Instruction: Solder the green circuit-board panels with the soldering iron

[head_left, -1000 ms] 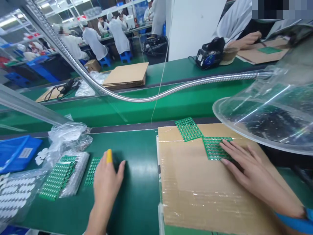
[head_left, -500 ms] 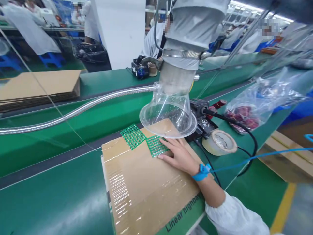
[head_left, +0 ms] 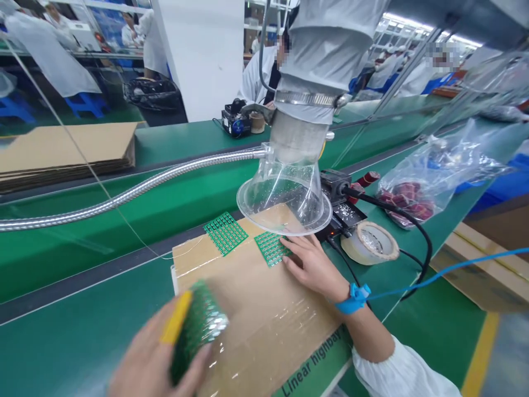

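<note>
Blurred by motion, my left hand point(head_left: 155, 353) grips a green circuit board point(head_left: 198, 325) over the left part of the taped cardboard point(head_left: 256, 320); a yellow band shows on one finger. My right hand point(head_left: 316, 267), with a blue wrist strap point(head_left: 354, 299), lies with fingers spread on the right edge of a second green board point(head_left: 271, 248). A third green board point(head_left: 225, 234) lies flat at the cardboard's back left. Above my right fingertips hangs a clear funnel hood point(head_left: 285, 204).
A metal flexible tube point(head_left: 165, 179) runs left from the hood. Right of it are a black device point(head_left: 336, 184) with cables, a tape roll point(head_left: 371, 242) and a plastic bag point(head_left: 430, 176). Folded cardboard point(head_left: 68, 146) lies at the back left. People sit behind.
My left hand has come into view at the lower left with a board in it. My right hand and the board under it have shifted slightly right, widening the gap to the other board.
</note>
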`<control>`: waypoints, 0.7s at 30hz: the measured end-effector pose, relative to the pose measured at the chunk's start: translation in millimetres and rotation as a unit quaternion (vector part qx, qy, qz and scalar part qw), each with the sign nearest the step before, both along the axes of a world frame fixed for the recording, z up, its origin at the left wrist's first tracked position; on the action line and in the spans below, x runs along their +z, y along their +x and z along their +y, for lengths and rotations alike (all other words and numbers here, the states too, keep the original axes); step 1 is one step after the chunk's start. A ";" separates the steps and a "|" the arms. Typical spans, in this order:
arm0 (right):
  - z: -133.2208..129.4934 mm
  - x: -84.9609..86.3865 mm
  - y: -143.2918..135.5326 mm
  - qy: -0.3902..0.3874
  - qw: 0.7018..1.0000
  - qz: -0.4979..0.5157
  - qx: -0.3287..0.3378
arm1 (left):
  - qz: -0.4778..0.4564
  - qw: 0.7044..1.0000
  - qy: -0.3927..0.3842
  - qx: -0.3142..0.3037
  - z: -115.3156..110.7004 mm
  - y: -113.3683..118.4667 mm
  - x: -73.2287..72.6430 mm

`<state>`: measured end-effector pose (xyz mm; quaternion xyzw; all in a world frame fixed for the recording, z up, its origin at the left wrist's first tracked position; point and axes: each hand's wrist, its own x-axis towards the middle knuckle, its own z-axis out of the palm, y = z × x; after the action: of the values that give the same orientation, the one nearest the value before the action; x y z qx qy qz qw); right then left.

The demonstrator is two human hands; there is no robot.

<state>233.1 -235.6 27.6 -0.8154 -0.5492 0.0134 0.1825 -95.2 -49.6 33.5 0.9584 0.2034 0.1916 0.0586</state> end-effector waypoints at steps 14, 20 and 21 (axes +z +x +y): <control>-12.2 -7.3 -1.3 -0.016 1.000 -0.001 -0.013 | -0.015 0.995 0.056 -0.076 -22.9 114.2 -39.7; -10.3 -4.3 -1.4 -0.012 1.000 0.006 -0.012 | -0.028 0.994 0.087 -0.066 -26.6 113.2 -40.3; -10.3 -3.8 -1.5 -0.012 1.000 0.005 -0.012 | -0.024 0.993 0.093 -0.064 -27.4 114.4 -37.8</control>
<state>231.6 -245.8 23.7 -0.8239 -0.5383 0.0221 0.1757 19.2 -76.9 -4.3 0.9659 0.1212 0.2286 -0.0134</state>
